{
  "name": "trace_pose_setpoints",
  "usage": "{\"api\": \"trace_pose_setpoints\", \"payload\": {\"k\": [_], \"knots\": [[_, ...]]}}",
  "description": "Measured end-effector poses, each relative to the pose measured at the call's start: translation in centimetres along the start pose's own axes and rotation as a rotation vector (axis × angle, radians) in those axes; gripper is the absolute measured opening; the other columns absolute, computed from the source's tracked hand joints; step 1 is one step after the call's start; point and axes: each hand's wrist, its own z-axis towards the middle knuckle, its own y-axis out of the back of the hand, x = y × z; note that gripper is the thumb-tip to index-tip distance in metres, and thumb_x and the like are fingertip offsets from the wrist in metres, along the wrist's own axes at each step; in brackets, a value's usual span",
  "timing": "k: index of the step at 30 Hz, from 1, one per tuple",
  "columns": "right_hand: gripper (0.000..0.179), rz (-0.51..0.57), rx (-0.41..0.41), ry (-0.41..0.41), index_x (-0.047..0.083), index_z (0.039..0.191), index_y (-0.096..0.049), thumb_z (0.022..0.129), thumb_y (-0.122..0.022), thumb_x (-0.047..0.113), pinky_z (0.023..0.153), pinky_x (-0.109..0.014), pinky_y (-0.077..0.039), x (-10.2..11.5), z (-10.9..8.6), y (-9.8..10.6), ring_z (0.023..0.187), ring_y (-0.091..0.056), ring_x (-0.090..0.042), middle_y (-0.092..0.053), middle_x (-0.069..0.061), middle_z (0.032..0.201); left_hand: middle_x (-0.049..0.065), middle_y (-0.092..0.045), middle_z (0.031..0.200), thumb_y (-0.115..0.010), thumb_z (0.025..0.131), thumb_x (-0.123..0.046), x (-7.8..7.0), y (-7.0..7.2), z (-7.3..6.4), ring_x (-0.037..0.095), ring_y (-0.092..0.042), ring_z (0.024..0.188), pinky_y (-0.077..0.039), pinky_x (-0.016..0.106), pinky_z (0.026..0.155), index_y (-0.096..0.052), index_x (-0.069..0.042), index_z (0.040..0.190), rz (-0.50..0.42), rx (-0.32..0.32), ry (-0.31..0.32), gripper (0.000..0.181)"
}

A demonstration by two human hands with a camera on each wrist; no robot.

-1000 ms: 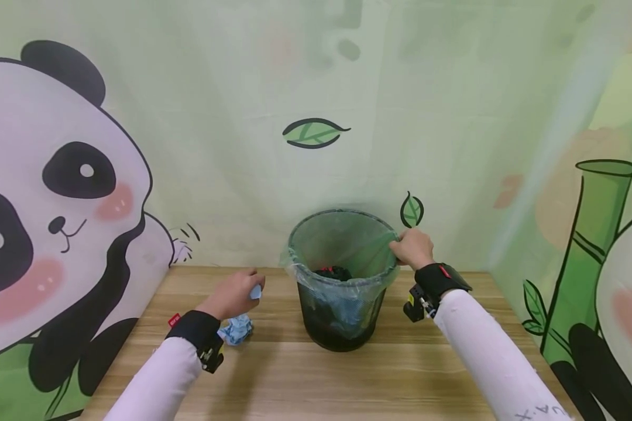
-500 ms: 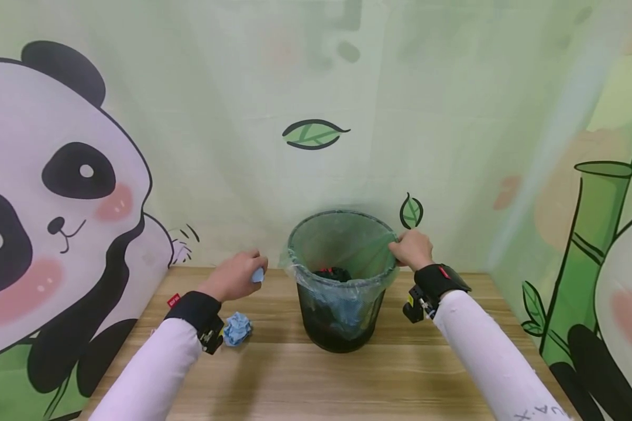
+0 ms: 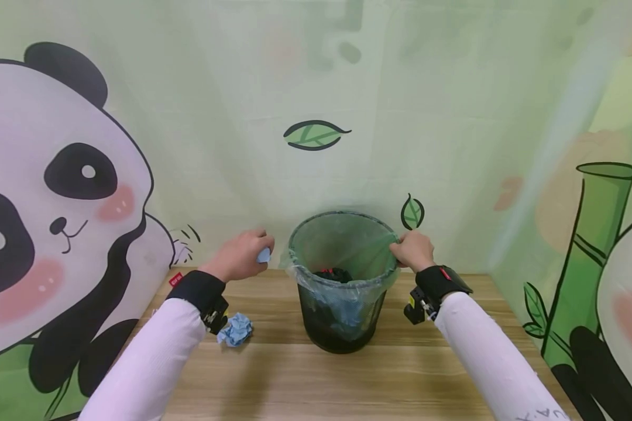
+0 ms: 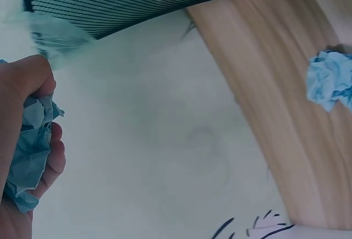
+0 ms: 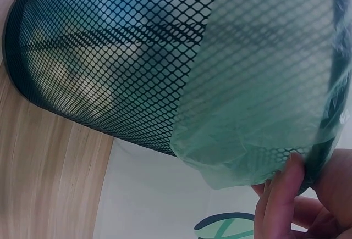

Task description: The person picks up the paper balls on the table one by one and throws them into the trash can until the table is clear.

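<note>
My left hand [image 3: 244, 255] grips a crumpled ball of light blue paper [image 4: 34, 145], raised above the table to the left of the bin. A second crumpled blue paper ball [image 3: 236, 330] lies on the table, below and behind that hand. The black mesh wastebasket [image 3: 342, 318] stands upright, lined with a thin green plastic bag [image 3: 342, 234] folded over its rim. Inside the bin sits something dark with a bit of red [image 3: 334, 274]. My right hand [image 3: 415, 250] pinches the rim and the bag at the right side, fingers outside against the bag in the right wrist view.
The wooden table [image 3: 305, 380] ends at a green backdrop [image 3: 232, 146] with pandas, close behind the bin. A small red tag [image 3: 175, 279] shows beyond the left wrist strap [image 3: 200, 292]. A black strap with a camera [image 3: 439, 286] sits on the right wrist.
My left hand has risen and moved slightly right toward the bin, still holding its paper ball. My right hand stays at the rim, and the bin has not moved.
</note>
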Motion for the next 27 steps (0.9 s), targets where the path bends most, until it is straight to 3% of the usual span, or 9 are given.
{"api": "trace_pose_setpoints", "payload": {"k": [7,11,17,27], "knots": [[0.039,0.013,-0.008,0.01,0.016,0.046,-0.028,0.08,-0.046,0.012,0.037,-0.021,-0.026,-0.2,0.0,0.0,0.044,-0.052,-0.014,-0.035,0.002,0.039,0.003,-0.052,0.084,-0.069,0.069,-0.014,-0.8,1.6,1.4,0.019,-0.052,0.075,-0.047,0.031,0.062,-0.056,-0.012,0.089,0.043,-0.013,-0.029,0.023],[0.038,0.009,-0.006,0.014,0.016,0.046,-0.028,0.079,-0.046,0.012,0.037,-0.02,-0.023,-0.2,0.0,0.0,0.044,-0.051,-0.015,-0.035,0.002,0.039,0.003,-0.052,0.086,-0.069,0.07,-0.015,-1.5,2.1,2.3,0.018,-0.053,0.077,-0.048,0.031,0.065,-0.057,-0.012,0.092,0.061,0.012,-0.02,0.025],[0.038,0.003,-0.005,0.011,0.016,0.045,-0.028,0.079,-0.046,0.012,0.037,-0.02,-0.023,-0.1,0.0,0.0,0.043,-0.051,-0.014,-0.037,0.002,0.039,0.002,-0.053,0.089,-0.069,0.072,-0.019,-2.8,2.4,3.5,0.019,-0.053,0.081,-0.048,0.031,0.07,-0.058,-0.013,0.096,0.093,0.053,-0.033,0.028],[0.038,0.001,-0.005,-0.005,0.016,0.045,-0.029,0.078,-0.046,0.012,0.037,-0.02,-0.024,-0.1,0.1,-0.1,0.043,-0.052,-0.014,-0.038,0.002,0.039,0.002,-0.054,0.093,-0.068,0.073,-0.02,-4.9,2.7,5.3,0.02,-0.054,0.086,-0.049,0.033,0.073,-0.058,-0.015,0.096,0.064,0.077,-0.047,0.026]]}}
